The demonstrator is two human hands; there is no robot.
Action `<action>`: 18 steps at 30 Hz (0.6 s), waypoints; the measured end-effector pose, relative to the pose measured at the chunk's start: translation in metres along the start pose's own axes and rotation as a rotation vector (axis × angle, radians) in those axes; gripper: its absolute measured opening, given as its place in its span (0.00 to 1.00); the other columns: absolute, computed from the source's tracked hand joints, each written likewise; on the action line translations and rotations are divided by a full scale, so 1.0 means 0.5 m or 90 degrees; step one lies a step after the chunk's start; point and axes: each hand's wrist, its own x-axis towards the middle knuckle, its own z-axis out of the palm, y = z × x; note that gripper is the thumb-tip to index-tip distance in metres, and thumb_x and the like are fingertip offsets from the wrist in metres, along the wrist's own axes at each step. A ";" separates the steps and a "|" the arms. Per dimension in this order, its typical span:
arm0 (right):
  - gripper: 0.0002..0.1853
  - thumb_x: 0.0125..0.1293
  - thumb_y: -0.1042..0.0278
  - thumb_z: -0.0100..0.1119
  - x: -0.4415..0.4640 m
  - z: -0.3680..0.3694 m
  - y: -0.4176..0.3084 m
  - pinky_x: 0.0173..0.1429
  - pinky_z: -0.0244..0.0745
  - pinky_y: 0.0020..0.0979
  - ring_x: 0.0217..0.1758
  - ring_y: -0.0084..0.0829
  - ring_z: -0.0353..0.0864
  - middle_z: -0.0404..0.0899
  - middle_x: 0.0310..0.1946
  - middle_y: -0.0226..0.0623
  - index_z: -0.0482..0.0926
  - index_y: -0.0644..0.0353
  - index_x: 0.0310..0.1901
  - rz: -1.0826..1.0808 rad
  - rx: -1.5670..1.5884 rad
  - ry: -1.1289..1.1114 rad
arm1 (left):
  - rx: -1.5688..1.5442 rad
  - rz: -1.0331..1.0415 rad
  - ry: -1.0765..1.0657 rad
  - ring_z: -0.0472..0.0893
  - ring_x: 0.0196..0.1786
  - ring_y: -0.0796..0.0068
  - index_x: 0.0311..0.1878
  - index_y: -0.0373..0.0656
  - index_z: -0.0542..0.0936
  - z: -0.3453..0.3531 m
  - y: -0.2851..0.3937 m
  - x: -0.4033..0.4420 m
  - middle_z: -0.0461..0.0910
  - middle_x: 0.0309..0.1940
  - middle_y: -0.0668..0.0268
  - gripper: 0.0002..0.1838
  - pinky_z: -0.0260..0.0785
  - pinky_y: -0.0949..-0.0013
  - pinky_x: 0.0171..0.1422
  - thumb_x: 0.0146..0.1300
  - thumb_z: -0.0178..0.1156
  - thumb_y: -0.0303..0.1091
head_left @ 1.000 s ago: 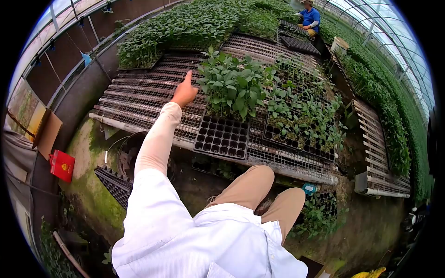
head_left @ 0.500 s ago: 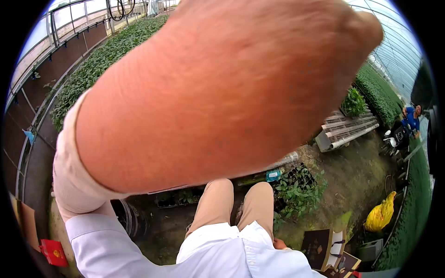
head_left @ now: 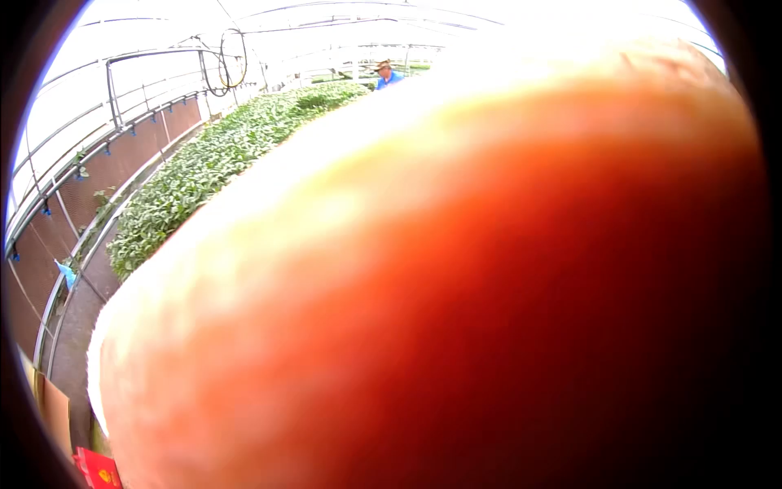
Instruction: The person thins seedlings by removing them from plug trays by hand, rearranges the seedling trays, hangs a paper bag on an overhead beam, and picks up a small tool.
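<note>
My left forearm (head_left: pixel 326 310) lies across most of the view, very close to the camera and badly blurred. A thin strip of pale sleeve edge (head_left: pixel 96 383) shows at its lower left. My left hand (head_left: pixel 660 90) is at the upper right end of the arm, right up against the lens. Its fingers cannot be made out, nor whether they hold anything. The arm hides my lap and the ground in front of me. My right hand is out of sight.
Dense green leafy plants (head_left: pixel 195 167) run along the left toward the back. A person in blue with a hat (head_left: pixel 387 75) is behind them. A brown side wall (head_left: pixel 130 155) with metal rails stands at left. A red box (head_left: pixel 98 469) and cardboard (head_left: pixel 55 416) lie at lower left.
My left forearm has come much nearer the lens and now covers my legs, the seedlings and the right side. The view has tilted up slightly, and a distant person in blue now shows.
</note>
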 end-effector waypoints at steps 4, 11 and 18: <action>0.22 0.65 0.46 0.54 0.013 0.045 0.059 0.61 0.72 0.40 0.55 0.46 0.81 0.83 0.47 0.49 0.85 0.55 0.47 -0.018 -0.049 -0.031 | -0.021 -0.023 -0.014 0.82 0.42 0.52 0.64 0.43 0.67 -0.009 0.022 -0.004 0.83 0.41 0.51 0.25 0.74 0.54 0.48 0.64 0.57 0.33; 0.24 0.63 0.46 0.54 0.001 -0.037 -0.075 0.60 0.72 0.42 0.54 0.48 0.81 0.83 0.45 0.50 0.85 0.57 0.47 0.032 -0.101 -0.047 | -0.076 -0.065 -0.016 0.82 0.44 0.49 0.62 0.40 0.69 -0.005 -0.001 0.007 0.83 0.39 0.50 0.23 0.73 0.51 0.50 0.63 0.57 0.35; 0.22 0.63 0.49 0.53 0.087 -0.159 -0.197 0.58 0.73 0.42 0.52 0.48 0.82 0.83 0.45 0.49 0.85 0.58 0.45 0.040 -0.114 -0.020 | -0.197 -0.478 -0.186 0.83 0.38 0.68 0.74 0.40 0.60 0.119 -0.197 -0.125 0.84 0.45 0.58 0.34 0.76 0.67 0.44 0.65 0.57 0.33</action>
